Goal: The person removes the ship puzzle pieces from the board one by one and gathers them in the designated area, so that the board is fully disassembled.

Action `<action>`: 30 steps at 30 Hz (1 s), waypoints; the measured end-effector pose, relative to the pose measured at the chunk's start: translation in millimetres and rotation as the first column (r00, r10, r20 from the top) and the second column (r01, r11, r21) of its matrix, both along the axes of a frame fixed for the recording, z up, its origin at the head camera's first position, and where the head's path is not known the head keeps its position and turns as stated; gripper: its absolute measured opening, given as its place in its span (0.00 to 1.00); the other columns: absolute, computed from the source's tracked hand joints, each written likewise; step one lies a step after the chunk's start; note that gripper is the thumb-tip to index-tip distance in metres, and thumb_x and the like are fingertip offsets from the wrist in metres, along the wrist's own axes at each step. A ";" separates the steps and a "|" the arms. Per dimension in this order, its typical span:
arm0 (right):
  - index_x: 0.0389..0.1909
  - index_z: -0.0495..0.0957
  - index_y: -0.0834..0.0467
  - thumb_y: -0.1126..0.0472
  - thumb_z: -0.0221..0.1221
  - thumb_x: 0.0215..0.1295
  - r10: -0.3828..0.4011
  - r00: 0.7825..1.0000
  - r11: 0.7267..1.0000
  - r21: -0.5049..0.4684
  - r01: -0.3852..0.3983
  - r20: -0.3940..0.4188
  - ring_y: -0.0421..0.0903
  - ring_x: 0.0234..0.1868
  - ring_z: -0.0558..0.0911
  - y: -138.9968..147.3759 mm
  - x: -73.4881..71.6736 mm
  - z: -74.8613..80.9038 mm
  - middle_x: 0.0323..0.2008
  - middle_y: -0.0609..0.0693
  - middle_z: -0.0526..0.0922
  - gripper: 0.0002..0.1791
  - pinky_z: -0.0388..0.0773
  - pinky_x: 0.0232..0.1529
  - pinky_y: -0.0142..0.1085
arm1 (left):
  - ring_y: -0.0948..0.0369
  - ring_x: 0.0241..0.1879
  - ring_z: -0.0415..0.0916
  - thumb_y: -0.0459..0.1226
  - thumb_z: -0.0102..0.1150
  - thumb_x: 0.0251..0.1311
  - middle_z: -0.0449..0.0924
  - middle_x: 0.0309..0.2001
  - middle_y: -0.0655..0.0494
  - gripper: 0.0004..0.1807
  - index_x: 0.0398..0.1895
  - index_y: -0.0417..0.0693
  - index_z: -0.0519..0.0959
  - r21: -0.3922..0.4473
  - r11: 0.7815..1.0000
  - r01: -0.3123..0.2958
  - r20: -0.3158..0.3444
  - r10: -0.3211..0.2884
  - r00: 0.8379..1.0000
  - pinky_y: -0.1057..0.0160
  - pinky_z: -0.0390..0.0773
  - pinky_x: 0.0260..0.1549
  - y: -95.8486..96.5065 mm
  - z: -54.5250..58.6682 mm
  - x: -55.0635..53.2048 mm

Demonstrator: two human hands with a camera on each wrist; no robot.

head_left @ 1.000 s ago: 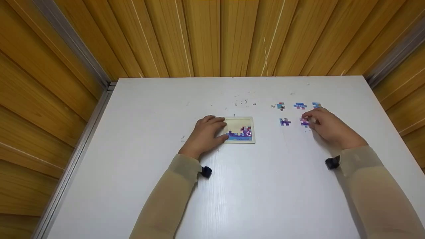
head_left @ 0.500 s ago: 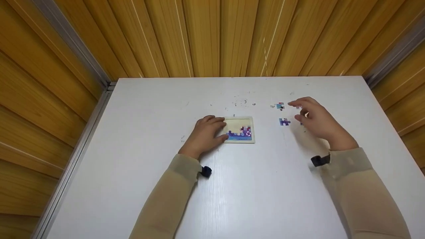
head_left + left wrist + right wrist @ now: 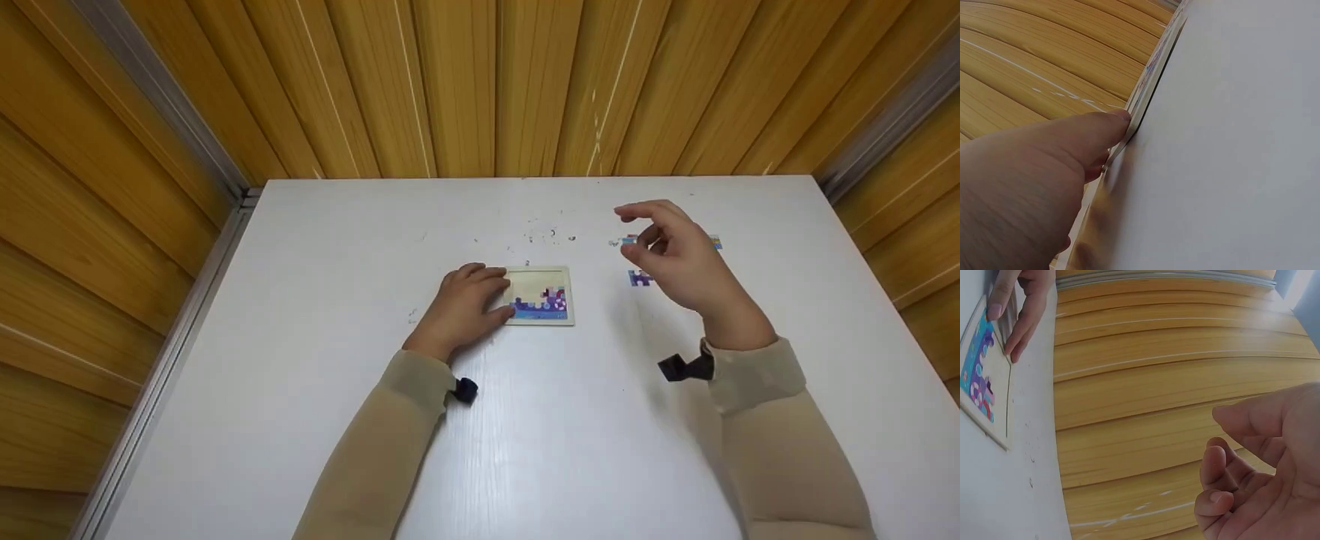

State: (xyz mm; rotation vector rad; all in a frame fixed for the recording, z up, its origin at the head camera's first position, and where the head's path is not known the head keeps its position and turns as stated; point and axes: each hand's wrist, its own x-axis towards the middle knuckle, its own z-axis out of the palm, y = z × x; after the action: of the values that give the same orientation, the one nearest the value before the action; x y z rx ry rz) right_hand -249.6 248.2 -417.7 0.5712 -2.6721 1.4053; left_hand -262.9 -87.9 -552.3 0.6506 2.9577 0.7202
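My left hand [image 3: 469, 304] rests at the left side of a small puzzle tray [image 3: 571, 300], its thumb and fingertips touching the pale border. Inside the tray, joined purple and blue pieces [image 3: 536, 309] fill the lower part and right side; the rest shows bare backing. To the right, my right hand [image 3: 679, 262] is raised over loose jigsaw pieces, thumb and index finger apart, other fingers loosely bent. The right wrist view shows nothing between those fingers. One purple piece [image 3: 640, 278] shows below the thumb, and another piece [image 3: 716, 242] beyond the hand. Further pieces are hidden behind it.
Both hands are over a white table [image 3: 555, 420] with dark specks and scuffs beyond the tray. Yellow wooden panelling [image 3: 465, 90] stands along its far edge. Each sleeve carries a small black wrist camera, the right one [image 3: 679, 367] pointing inward.
My right hand has moved left and up from the lower-row pieces on the right, its thumb and index finger spreading apart. The left hand and the tray keep their place.
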 end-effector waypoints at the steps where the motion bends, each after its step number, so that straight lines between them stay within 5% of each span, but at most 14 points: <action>1: 0.77 0.79 0.56 0.66 0.65 0.82 0.004 1.000 1.000 -0.010 -0.004 0.011 0.40 0.48 0.79 -1.7 0.3 -1.1 0.70 0.55 0.79 0.26 0.75 0.47 0.26 | 0.48 0.89 0.62 0.57 0.66 0.79 0.74 0.85 0.59 0.33 0.80 0.53 0.80 0.002 1.000 0.002 0.002 -0.002 1.000 0.41 0.57 0.91 0.5 0.0 0.1; 20: 0.80 0.76 0.53 0.61 0.66 0.81 0.013 0.977 0.998 0.065 -0.027 0.211 0.49 0.53 0.76 -29.6 -16.5 -50.2 0.73 0.58 0.79 0.30 0.78 0.51 0.32 | 0.49 0.88 0.62 0.57 0.66 0.79 0.74 0.84 0.59 0.33 0.79 0.53 0.80 0.007 1.000 -0.011 0.008 0.011 1.000 0.42 0.57 0.91 0.4 0.6 0.4; 30: 0.80 0.75 0.58 0.62 0.67 0.80 0.064 0.967 0.994 0.071 -0.084 0.245 0.49 0.50 0.78 -39.8 -23.0 -77.7 0.72 0.60 0.80 0.31 0.76 0.46 0.31 | 0.50 0.89 0.61 0.56 0.65 0.80 0.73 0.85 0.59 0.32 0.80 0.54 0.79 0.003 1.000 -0.010 0.019 0.010 1.000 0.42 0.56 0.91 0.0 1.5 0.8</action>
State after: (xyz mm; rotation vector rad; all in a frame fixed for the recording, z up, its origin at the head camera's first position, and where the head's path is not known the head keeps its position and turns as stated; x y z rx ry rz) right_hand -272.7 208.3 -495.4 0.5433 -2.9382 1.4810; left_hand -262.1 -87.9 -550.8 0.6266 2.9454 0.7278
